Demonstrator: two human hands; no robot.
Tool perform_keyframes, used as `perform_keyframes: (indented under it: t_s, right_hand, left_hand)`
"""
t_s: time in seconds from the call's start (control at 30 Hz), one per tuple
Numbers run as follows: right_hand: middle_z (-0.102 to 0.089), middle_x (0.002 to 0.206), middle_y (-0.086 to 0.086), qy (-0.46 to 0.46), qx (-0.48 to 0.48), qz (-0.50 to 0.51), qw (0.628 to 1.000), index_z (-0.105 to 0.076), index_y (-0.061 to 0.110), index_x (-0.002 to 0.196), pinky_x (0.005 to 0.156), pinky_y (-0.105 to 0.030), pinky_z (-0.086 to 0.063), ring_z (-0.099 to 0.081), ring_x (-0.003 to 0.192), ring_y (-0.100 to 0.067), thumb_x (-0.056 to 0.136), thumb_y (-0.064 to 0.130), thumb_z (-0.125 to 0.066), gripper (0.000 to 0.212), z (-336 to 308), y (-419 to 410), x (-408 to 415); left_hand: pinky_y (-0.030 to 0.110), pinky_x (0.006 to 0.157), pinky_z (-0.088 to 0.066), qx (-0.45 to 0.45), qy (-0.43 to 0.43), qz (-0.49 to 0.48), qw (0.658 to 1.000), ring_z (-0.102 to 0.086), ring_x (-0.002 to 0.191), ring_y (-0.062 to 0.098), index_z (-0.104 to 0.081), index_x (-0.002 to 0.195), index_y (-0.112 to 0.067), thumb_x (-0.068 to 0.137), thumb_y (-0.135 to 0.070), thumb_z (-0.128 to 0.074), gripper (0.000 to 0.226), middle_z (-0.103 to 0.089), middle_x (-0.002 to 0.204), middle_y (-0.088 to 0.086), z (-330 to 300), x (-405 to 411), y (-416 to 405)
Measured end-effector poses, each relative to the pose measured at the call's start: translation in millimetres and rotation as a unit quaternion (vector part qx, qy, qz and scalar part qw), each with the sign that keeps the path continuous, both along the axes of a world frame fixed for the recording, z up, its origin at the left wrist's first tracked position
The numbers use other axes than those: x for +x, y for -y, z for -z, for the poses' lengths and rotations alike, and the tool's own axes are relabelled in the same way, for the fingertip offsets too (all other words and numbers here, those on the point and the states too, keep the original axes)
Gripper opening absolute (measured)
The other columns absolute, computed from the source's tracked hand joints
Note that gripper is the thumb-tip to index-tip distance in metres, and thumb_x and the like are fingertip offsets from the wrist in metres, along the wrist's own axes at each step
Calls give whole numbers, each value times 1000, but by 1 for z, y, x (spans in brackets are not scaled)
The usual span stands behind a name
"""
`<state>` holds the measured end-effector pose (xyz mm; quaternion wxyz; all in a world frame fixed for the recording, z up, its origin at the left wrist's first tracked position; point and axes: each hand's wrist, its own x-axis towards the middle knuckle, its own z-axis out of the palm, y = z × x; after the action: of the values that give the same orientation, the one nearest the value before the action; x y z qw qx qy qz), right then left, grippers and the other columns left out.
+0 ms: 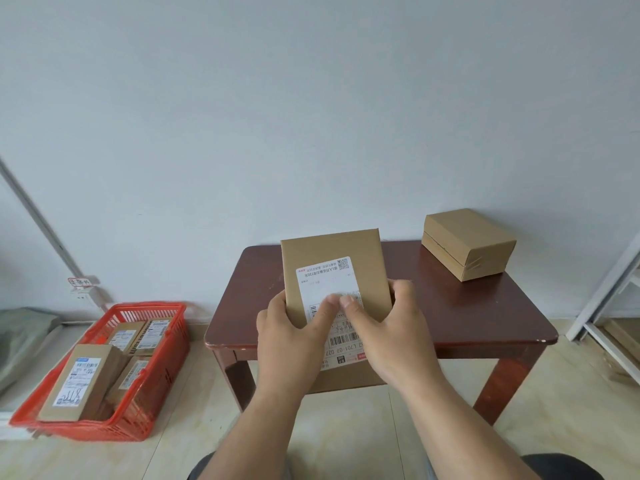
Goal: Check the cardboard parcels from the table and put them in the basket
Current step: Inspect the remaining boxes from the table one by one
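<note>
I hold a flat brown cardboard parcel (332, 258) with a white shipping label above the front of the dark red-brown table (467, 313). My left hand (291, 334) grips its left edge, thumb across the label. My right hand (388, 334) grips its right edge, thumb also on the label. A second, thicker cardboard parcel (467, 244) sits on the table's far right corner. The red plastic basket (162, 358) stands on the floor to the left and holds several labelled parcels.
A pale wall runs behind the table. A white frame (609, 299) leans at the right edge. A grey pipe (41, 223) slants down the wall at the left, above a grey bag on the floor. My knees show at the bottom.
</note>
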<state>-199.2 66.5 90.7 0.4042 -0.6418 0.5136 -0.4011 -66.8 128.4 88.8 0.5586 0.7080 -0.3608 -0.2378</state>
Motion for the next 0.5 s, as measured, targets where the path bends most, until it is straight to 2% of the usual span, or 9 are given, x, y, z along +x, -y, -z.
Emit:
perform_keyframes:
  t_s: [0.07, 0.13, 0.23, 0.3, 0.4, 0.43, 0.5]
  right_hand:
    - [-71, 104, 11, 2, -1, 11, 1000, -49, 29, 108, 64, -25, -55, -69, 88, -3, 86, 59, -77, 47, -3, 2, 1]
    - [-70, 104, 9, 4, -6, 25, 1000, -48, 28, 103, 74, -38, -58, -69, 90, -7, 85, 64, -77, 49, -6, 5, 2]
    - [-69, 105, 9, 8, -21, 34, 999, -49, 27, 105, 79, -42, -59, -69, 92, -8, 82, 67, -77, 54, -5, 5, 1]
    - [-69, 110, 11, 17, -33, 28, 999, -51, 28, 114, 81, -40, -59, -70, 98, -8, 79, 73, -76, 62, 1, 2, 0]
    - [-60, 126, 15, -1, -66, 12, 998, -53, 33, 141, 99, -42, -56, -63, 119, -10, 74, 88, -65, 88, 7, -1, 0]
    - [-56, 126, 15, -9, -70, 9, 997, -52, 33, 145, 102, -42, -54, -61, 122, -10, 74, 89, -62, 91, 6, -1, 1]
    - [-53, 121, 15, -4, -59, 13, 998, -56, 36, 143, 101, -41, -54, -61, 118, -9, 75, 87, -63, 85, 0, 0, 1]
  left_hand:
    - [11, 71, -37, 5, 1, -3, 1000, -45, 109, -13, -57, 125, -32, 81, -63, -77, 57, -52, 119, -13, 3, -2, -2]
    - [11, 72, -39, 1, -4, -7, 1000, -52, 112, -5, -55, 125, -31, 81, -60, -79, 57, -54, 119, -14, 5, -7, -4]
    - [13, 67, -48, -11, -33, -17, 999, -65, 102, 0, -54, 122, -28, 81, -56, -82, 57, -65, 116, -12, 2, -8, -5]
    - [23, 75, -55, -30, -41, -24, 998, -68, 101, 1, -53, 121, -28, 78, -63, -82, 62, -67, 115, -11, -3, -3, -2]
    - [43, 93, -59, -38, -25, -28, 999, -67, 112, 7, -56, 124, -39, 66, -84, -75, 76, -67, 120, -12, -6, 4, 4]
    - [46, 95, -58, -39, -17, -22, 999, -67, 114, 9, -57, 124, -42, 64, -88, -72, 77, -68, 119, -12, -7, 4, 4]
    - [47, 94, -59, -39, -10, -16, 999, -67, 113, 11, -58, 122, -44, 62, -91, -72, 78, -69, 117, -11, -7, 2, 3]
